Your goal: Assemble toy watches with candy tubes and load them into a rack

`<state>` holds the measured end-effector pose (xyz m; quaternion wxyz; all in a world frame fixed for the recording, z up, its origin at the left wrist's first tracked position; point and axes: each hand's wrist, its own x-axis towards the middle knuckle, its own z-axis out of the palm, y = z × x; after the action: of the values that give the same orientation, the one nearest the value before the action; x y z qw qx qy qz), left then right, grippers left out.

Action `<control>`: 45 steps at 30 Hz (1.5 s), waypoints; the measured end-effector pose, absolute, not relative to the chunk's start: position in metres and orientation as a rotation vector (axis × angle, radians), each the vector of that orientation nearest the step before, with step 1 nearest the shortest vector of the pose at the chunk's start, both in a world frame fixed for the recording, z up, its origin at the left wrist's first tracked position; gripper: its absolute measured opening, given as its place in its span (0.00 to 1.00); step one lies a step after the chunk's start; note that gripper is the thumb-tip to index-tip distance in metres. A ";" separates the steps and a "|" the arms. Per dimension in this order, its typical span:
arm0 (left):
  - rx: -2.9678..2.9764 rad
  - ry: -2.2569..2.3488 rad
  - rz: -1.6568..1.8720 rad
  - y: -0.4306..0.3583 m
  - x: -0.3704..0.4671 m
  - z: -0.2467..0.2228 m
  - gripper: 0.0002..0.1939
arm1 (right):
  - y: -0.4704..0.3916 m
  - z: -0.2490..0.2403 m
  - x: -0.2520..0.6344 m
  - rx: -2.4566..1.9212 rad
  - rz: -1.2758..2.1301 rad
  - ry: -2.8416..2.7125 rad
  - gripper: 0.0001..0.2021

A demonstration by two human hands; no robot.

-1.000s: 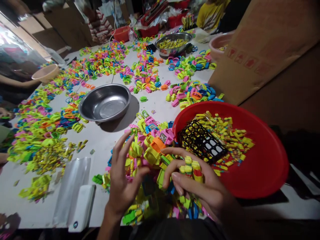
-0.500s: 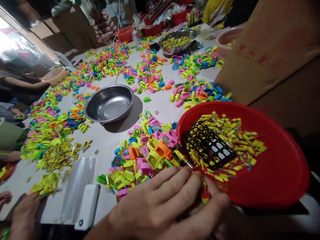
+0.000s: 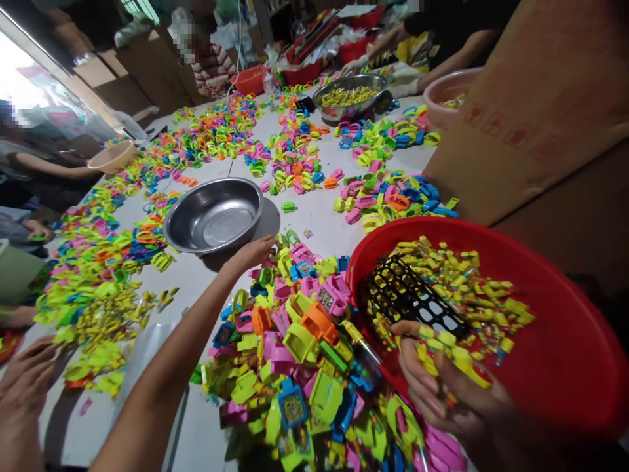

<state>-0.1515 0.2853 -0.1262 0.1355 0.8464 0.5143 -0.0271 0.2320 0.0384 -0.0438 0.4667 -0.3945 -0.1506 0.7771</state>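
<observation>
My right hand (image 3: 442, 387) is curled around several small yellow wrapped pieces (image 3: 455, 357), above the near edge of a red basin (image 3: 555, 367). Similar yellow pieces (image 3: 486, 288) lie in that basin with a black plastic grid (image 3: 417, 295) on top of them. My left arm stretches forward, and my left hand (image 3: 255, 252) is at the far edge of a pile of colourful plastic toy watches (image 3: 299, 344). Its fingers are mostly hidden, so their grip cannot be made out. The pile lies against the basin's left side.
A steel bowl (image 3: 216, 216) stands beyond my left hand. More toy watches (image 3: 216, 131) and loose yellow pieces (image 3: 105, 314) cover parts of the white table. A large cardboard box (image 3: 535, 124) rises at right. Co-workers' hands (image 3: 29, 373) are at the left edge; another person works at the back.
The hand that covered the near pile has gone from there. My left arm now reaches to the pile's far edge, and my right hand shows at the basin holding yellow pieces.
</observation>
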 end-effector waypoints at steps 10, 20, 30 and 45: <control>2.500 1.646 0.149 0.309 -0.137 -0.153 0.18 | 0.034 -0.035 0.231 -1.072 1.873 -0.285 0.20; 2.443 1.306 0.252 0.337 -0.121 -0.165 0.18 | 0.020 -0.036 0.223 -0.999 1.903 -0.311 0.22; 1.958 1.399 0.877 0.296 -0.114 -0.123 0.14 | 0.011 -0.031 0.222 -1.042 1.829 -0.361 0.22; 0.649 0.824 1.387 0.062 0.006 0.033 0.10 | 0.034 0.031 0.189 -1.095 1.823 -0.839 0.24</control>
<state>0.0063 0.0620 0.0331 0.6451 0.2850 0.3620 0.6095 0.1886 0.0337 0.0308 0.4146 -0.4358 -0.3341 0.7257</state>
